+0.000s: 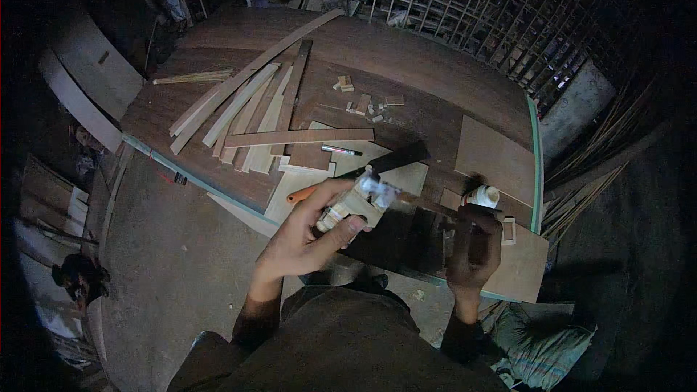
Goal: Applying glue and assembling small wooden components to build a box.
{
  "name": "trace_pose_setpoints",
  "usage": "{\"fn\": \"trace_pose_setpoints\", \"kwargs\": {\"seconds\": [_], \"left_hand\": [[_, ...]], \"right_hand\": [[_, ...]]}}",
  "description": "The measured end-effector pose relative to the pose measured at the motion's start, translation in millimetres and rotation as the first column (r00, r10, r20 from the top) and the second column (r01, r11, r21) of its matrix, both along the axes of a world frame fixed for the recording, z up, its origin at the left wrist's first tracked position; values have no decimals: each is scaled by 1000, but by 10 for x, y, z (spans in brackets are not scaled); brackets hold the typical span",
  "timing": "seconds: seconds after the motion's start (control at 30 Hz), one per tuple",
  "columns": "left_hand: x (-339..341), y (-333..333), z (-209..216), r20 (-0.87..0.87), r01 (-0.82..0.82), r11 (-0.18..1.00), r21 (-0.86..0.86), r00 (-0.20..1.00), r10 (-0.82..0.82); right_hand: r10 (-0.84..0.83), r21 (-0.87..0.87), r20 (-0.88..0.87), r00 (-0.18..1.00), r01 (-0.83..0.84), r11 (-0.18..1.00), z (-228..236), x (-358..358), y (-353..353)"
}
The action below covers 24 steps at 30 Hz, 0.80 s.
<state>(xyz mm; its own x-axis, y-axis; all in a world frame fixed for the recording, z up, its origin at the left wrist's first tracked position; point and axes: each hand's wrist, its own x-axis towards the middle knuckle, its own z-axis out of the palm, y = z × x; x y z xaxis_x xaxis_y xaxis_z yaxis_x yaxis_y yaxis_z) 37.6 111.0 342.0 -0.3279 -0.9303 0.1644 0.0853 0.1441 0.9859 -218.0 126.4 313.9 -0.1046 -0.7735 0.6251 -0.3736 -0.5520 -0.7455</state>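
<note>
My left hand (301,243) is closed around a bundle of small pale wooden blocks (352,207), held above the near edge of the table. White, glue-like stuff shows on the upper end of the bundle. In my right hand (473,250) is a thin, dark, flat stick (428,205), whose tip reaches toward the white-smeared end; that tip is blurred. Just beyond my right fist stands a white container (483,194), partly hidden by the hand. An orange handle (301,194) lies on the boards behind my left hand.
Long wooden strips (250,105) fan out on the dark table (406,51), with a marker pen (341,150) near their ends. Small wood offcuts (361,104) lie farther back. A flat board (494,156) rests at the right. A sack (544,345) sits on the floor at lower right.
</note>
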Motion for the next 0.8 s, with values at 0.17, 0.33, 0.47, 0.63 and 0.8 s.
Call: {"fn": "trace_pose_setpoints", "kwargs": {"seconds": [0.17,0.33,0.47,0.63,0.8], "left_hand": [[54,11,-10,-11,21,1000,-8,1000,-21],[73,16,-36,3,22,999,-24,1000,-22],[67,30,-31,-7,19,999,-49,1000,-19],[68,37,-39,0,18,999,-27,1000,-18],[28,28,-148,103,-49,992,-117,993,61]], "right_hand": [[-116,-53,-175,978,108,993,85,-106,-59],[-39,-43,-16,999,39,998,107,-146,-56],[-103,-61,-208,973,92,994,122,-170,-56],[-104,51,72,992,100,994,102,-178,17],[-73,-84,-255,964,53,995,-12,-176,-14]]}}
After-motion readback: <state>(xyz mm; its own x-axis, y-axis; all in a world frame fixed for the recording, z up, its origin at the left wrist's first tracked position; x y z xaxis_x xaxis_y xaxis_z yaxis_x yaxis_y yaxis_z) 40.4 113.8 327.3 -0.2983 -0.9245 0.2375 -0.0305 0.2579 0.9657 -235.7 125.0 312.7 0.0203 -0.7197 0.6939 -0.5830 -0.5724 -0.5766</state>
